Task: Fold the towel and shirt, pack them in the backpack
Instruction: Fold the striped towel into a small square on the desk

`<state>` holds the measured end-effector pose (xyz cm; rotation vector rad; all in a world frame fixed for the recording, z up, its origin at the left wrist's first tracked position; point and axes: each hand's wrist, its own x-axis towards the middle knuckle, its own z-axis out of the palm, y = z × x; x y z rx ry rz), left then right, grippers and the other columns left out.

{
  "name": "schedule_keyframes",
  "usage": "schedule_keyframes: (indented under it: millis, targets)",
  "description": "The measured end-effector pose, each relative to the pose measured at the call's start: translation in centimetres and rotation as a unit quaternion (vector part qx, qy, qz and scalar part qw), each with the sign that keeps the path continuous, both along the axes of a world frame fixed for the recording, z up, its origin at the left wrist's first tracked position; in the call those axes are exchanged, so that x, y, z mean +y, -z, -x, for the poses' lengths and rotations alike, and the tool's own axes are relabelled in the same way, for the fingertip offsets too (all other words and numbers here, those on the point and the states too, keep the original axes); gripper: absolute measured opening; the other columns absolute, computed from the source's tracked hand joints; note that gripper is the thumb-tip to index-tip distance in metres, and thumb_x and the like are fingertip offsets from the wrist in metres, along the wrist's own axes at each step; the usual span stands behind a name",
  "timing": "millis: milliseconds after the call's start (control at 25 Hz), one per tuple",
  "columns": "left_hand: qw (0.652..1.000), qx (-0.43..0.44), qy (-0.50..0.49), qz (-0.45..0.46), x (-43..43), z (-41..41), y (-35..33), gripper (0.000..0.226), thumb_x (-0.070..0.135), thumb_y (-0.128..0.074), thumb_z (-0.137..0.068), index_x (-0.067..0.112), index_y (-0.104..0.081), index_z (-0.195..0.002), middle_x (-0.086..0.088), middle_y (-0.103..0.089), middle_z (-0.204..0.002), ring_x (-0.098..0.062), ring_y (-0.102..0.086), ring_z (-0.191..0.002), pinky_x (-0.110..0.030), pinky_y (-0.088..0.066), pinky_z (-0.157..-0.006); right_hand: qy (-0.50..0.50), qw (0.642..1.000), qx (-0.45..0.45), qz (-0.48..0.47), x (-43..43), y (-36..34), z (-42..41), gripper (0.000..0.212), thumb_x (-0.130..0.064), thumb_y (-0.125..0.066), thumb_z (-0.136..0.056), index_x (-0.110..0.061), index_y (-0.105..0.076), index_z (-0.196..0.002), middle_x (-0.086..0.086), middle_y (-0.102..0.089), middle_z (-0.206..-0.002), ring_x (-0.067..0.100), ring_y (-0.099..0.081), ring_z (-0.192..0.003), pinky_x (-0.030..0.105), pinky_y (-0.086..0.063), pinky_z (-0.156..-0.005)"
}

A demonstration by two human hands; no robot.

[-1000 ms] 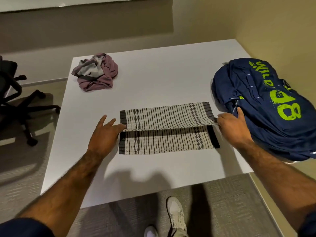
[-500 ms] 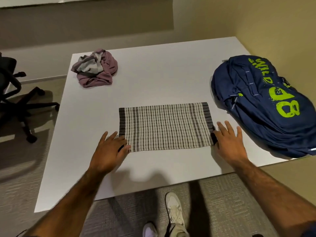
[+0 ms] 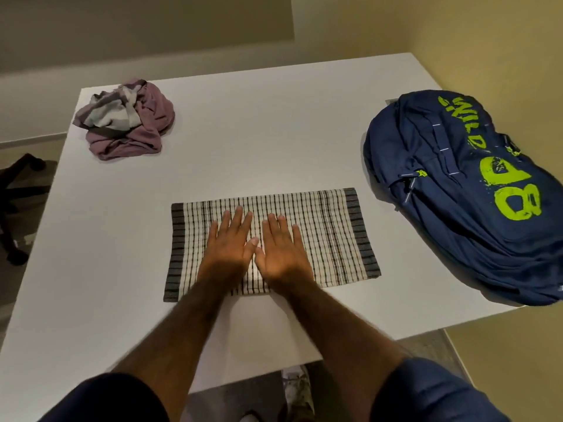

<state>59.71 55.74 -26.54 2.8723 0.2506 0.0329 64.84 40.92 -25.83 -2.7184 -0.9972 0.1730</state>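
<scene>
Left hand [image 3: 225, 252] and right hand [image 3: 283, 254], lower centre of the frame, lie side by side, palms down, fingers straight and slightly spread, thumbs almost touching; neither holds anything. Both press flat on the middle of the striped towel [image 3: 332, 239], probably a smoothing press to set the crease of a fold. The towel lies as a flat rectangle near the lower edge of the white worktop [image 3: 259, 132], within easy reach. The shirt [image 3: 128, 123], a crumpled mauve heap, sits unfolded at upper left. The navy backpack [image 3: 457, 190] lies at right, well apart from the shirt; whether it is unzipped cannot be told, and nothing is packed yet
</scene>
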Motion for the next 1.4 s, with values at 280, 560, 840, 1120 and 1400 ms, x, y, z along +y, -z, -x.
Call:
schedule_keyframes:
  millis: [280, 560, 840, 1120, 1400]
  targets:
    - [0.999, 0.034, -0.026, 0.0, 1.2, 0.0, 1.1, 0.069, 0.064, -0.02, -0.103, 0.032, -0.008, -0.163, 0.007, 0.003, -0.172, -0.017, 0.008, -0.158, -0.05, -0.004, -0.127, 0.039, 0.999, 0.034, 0.011, -4.9, 0.3, -4.4, 0.072, -0.053, -0.028, -0.102, -0.018, -0.008, -0.162, 0.002, -0.001, -0.171, 0.018, 0.007, -0.157, 0.053, -0.003, -0.126]
    - [0.989, 0.056, -0.138, -0.026, 4.7, 0.4, -0.1, 0.07, 0.058, -0.012, -0.103, 0.022, -0.006, -0.164, -0.006, 0.0, -0.172, -0.027, 0.004, -0.158, -0.057, -0.003, -0.126, 0.216, 0.971, 0.001, 0.101, -12.8, -0.2, -10.4, 0.077, -0.055, -0.005, -0.102, -0.007, 0.003, -0.161, 0.013, 0.009, -0.169, 0.026, 0.012, -0.156, 0.052, 0.001, -0.126]
    - [0.998, 0.059, -0.016, 0.011, -1.0, -5.8, 0.3, 0.062, 0.044, -0.014, -0.106, 0.028, 0.003, -0.163, 0.004, 0.014, -0.171, -0.016, 0.019, -0.155, -0.052, -0.001, -0.126, -0.056, 0.998, 0.008, 0.022, -0.6, 0.1, -7.4, 0.066, -0.042, -0.026, -0.105, -0.011, -0.013, -0.162, 0.01, -0.008, -0.17, 0.023, 0.004, -0.157, 0.054, -0.008, -0.125]
    - [0.995, 0.068, -0.077, -0.003, 6.3, -2.6, 0.5, 0.067, 0.06, -0.015, -0.104, 0.031, 0.001, -0.163, 0.005, 0.007, -0.171, -0.017, 0.011, -0.157, -0.05, -0.001, -0.127, 0.054, 0.994, 0.036, 0.085, -7.1, 0.5, -13.0, 0.074, -0.061, -0.01, -0.102, -0.02, 0.012, -0.16, 0.0, 0.021, -0.167, 0.016, 0.021, -0.153, 0.05, 0.007, -0.126]
    - [0.983, 0.112, -0.131, -0.068, 10.8, -1.6, -1.4, 0.073, 0.065, 0.01, -0.099, 0.026, 0.015, -0.16, 0.003, 0.024, -0.168, -0.019, 0.024, -0.154, -0.05, 0.018, -0.123, 0.045, 0.987, -0.025, 0.153, -11.0, -0.5, -17.1, 0.082, -0.065, 0.001, -0.101, -0.009, 0.013, -0.159, 0.01, 0.02, -0.167, 0.022, 0.021, -0.154, 0.046, 0.009, -0.126]
